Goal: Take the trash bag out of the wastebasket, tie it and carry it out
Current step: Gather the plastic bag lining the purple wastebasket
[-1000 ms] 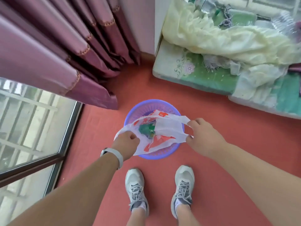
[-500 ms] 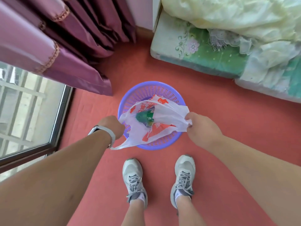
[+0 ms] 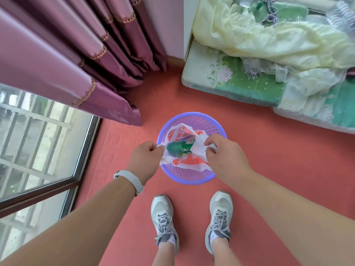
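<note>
Red floor; hands hide trash bag edges.

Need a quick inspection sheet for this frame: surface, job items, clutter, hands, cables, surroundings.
Surface: red floor, bare around the basket.
Job items: purple wastebasket upright; white trash bag over it, untied, green item inside.
Clutter: yellow cloth heaped on the mattress.
Hands: left hand and right hand each grip a bag edge.
Cables: nothing seen.
Surroundings: purple curtain, window, person's shoes.
</note>
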`<action>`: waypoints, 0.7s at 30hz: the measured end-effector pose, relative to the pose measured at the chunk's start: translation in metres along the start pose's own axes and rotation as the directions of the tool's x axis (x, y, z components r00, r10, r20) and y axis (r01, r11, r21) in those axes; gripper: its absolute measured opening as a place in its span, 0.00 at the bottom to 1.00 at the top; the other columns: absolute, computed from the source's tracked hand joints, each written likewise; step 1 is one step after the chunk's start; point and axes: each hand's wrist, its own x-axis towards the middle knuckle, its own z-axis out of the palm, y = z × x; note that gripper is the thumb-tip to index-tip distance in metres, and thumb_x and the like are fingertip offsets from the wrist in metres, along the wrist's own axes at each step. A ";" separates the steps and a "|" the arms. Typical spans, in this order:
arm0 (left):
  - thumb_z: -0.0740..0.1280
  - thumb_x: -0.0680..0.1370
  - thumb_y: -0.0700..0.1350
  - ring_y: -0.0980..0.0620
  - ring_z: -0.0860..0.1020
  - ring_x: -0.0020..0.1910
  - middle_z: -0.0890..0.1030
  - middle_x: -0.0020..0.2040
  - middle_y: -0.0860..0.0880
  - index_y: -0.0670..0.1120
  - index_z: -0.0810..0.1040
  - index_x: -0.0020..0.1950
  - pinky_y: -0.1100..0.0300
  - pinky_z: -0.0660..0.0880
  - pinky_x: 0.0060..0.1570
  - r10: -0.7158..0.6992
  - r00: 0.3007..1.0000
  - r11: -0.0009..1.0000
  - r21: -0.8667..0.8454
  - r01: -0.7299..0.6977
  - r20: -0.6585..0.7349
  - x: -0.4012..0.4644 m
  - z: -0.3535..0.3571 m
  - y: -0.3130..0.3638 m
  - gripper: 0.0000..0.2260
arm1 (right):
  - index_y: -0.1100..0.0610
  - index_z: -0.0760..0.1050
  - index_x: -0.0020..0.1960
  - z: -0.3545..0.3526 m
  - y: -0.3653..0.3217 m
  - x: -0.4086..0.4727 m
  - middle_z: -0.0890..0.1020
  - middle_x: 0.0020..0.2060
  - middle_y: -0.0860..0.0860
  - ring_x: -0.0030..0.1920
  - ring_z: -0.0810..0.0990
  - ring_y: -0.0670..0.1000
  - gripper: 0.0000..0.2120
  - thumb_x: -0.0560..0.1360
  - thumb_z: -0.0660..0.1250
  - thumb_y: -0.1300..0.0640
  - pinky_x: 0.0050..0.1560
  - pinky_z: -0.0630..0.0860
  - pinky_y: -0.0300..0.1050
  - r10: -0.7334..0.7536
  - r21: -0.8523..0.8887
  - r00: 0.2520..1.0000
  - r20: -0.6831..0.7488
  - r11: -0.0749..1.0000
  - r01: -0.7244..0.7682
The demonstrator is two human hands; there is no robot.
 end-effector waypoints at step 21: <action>0.68 0.76 0.46 0.62 0.71 0.25 0.79 0.31 0.56 0.46 0.81 0.41 0.71 0.67 0.24 0.195 0.980 0.952 -0.232 -0.200 -0.047 -0.060 -0.030 0.054 0.06 | 0.48 0.77 0.40 -0.038 -0.095 -0.072 0.79 0.31 0.45 0.30 0.75 0.44 0.12 0.73 0.65 0.65 0.33 0.74 0.39 -0.222 0.402 0.972 -0.071 0.886 0.232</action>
